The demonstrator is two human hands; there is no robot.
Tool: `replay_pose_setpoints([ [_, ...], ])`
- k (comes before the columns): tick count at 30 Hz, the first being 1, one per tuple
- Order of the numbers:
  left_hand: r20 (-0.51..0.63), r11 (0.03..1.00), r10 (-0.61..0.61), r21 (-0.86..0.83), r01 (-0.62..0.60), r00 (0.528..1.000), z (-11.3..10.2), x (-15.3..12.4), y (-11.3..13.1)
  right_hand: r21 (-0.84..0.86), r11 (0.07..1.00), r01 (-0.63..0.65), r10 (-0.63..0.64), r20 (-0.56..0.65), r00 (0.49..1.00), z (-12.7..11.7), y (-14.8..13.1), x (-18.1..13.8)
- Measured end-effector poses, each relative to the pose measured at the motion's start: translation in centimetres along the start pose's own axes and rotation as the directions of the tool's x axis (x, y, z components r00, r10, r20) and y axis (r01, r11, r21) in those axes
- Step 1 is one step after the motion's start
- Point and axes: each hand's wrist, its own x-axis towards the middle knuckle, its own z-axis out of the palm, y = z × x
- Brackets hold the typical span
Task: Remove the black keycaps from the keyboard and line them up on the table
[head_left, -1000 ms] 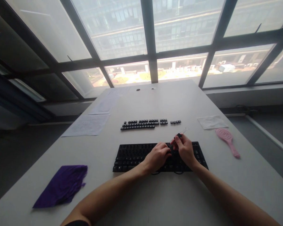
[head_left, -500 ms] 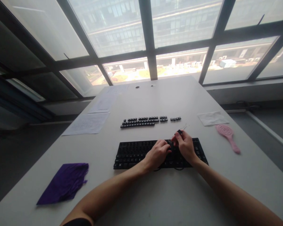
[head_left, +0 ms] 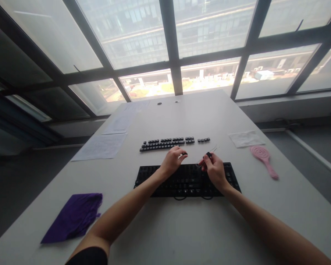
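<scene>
A black keyboard [head_left: 187,180] lies across the table in front of me, and part of its upper area shows no keycaps. My left hand [head_left: 173,161] is above the keyboard's far edge, pinching a small black keycap [head_left: 184,154]. Over the right half of the keyboard, my right hand [head_left: 214,169] grips a wire keycap puller [head_left: 209,155] by its black handle. Thin wire loops stick out at both ends of the puller. Beyond the keyboard, loose black keycaps [head_left: 163,144] stand in rows.
At the right lie a pink hairbrush [head_left: 262,154] and a white cloth [head_left: 246,139]. A purple cloth bag [head_left: 73,217] rests at the left front. Sheets of paper [head_left: 100,146] lie along the left edge. Windows [head_left: 209,73] rise behind the table.
My left hand has lifted off the keyboard and moved left and away from me, with a keycap in its fingers. My right hand has stayed nearly in place with the puller.
</scene>
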Motion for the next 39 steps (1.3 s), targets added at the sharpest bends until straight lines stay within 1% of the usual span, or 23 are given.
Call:
replay_pose_setpoints([
  [3, 0.068, 0.982, 0.066, 0.172, -0.077, 0.995, 0.3, 1.9, -2.3, 0.000, 1.000, -0.003, 0.003, -0.003, 1.000, 0.0, 0.0, 0.0],
  [6, 0.123, 0.943, 0.088, 0.310, -0.122, 0.989, 0.7, 3.0, -3.8, 0.006, 1.000, -0.002, 0.002, -0.003, 1.000, 0.0, 0.0, 0.1],
  [9, 0.120, 0.919, 0.103, 0.369, -0.141, 0.987, 0.9, 3.6, -4.7, 0.006, 1.000, 0.000, 0.000, 0.001, 1.000, 0.0, 0.1, 0.0],
  [13, 0.068, 0.898, 0.138, 0.412, -0.154, 0.988, 0.9, 4.1, -5.3, 0.010, 1.000, -0.003, 0.003, 0.013, 1.000, 0.0, 0.2, 0.0],
  [16, 0.040, 0.898, 0.133, 0.419, -0.138, 0.990, 0.9, 4.5, -5.6, 0.014, 1.000, -0.002, 0.002, 0.017, 1.000, 0.0, 0.2, 0.0],
  [22, 0.027, 0.907, 0.106, 0.407, -0.108, 0.994, 0.9, 4.7, -6.0, 0.019, 1.000, 0.001, -0.002, 0.025, 1.000, 0.0, 0.2, 0.1],
  [33, 0.013, 0.918, 0.105, 0.384, -0.101, 0.994, 0.8, 4.6, -5.9, 0.028, 1.000, -0.004, 0.003, 0.028, 1.000, 0.0, -0.1, 0.0],
  [36, -0.005, 0.925, 0.106, 0.367, -0.097, 0.994, 0.3, 4.7, -5.4, 0.030, 1.000, 0.001, -0.002, 0.025, 1.000, 0.0, -0.1, 0.0],
  [39, -0.047, 0.935, 0.107, 0.344, -0.085, 0.993, -0.5, 4.2, -3.8, 0.065, 0.998, 0.002, -0.002, 0.002, 1.000, -0.1, -0.3, 0.1],
])
